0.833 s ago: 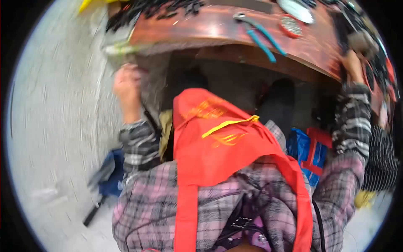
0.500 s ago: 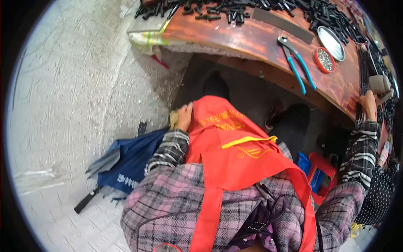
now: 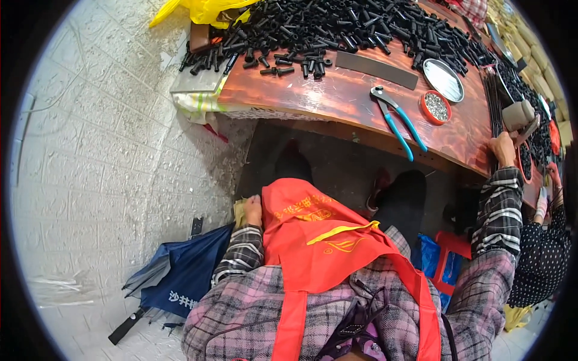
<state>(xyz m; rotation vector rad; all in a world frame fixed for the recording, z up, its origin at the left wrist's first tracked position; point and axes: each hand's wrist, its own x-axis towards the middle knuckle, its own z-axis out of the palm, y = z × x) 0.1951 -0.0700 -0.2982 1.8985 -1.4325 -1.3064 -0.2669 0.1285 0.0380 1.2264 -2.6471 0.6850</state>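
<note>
My left hand (image 3: pixel 253 210) is down at my left side, beside the edge of my red apron (image 3: pixel 319 225) and against a yellowish-tan piece (image 3: pixel 240 213). Its fingers are curled, and whatever they grip is hidden. My right hand (image 3: pixel 503 149) is closed at the right front edge of the table, touching or close to a bundle of thin black strips (image 3: pixel 492 99). I cannot make out what it grips. A grey block-shaped object (image 3: pixel 518 115) stands just beyond it. On the table lie blue-handled pliers (image 3: pixel 398 123), with a red dish of small metal pieces (image 3: pixel 436 107) nearby.
Black tubular parts (image 3: pixel 313 30) are heaped along the far side of the reddish table (image 3: pixel 289 96). A flat dark bar (image 3: pixel 377 70) and a shiny oval tray (image 3: pixel 444 80) lie nearer. A folded blue umbrella (image 3: pixel 186 265) leans at left. Another person's dotted sleeve (image 3: pixel 542 259) shows at right.
The view has tilted up, so more of the table, the black parts and a yellow bag show. Both hands keep about the same places beside the apron and the table edge.
</note>
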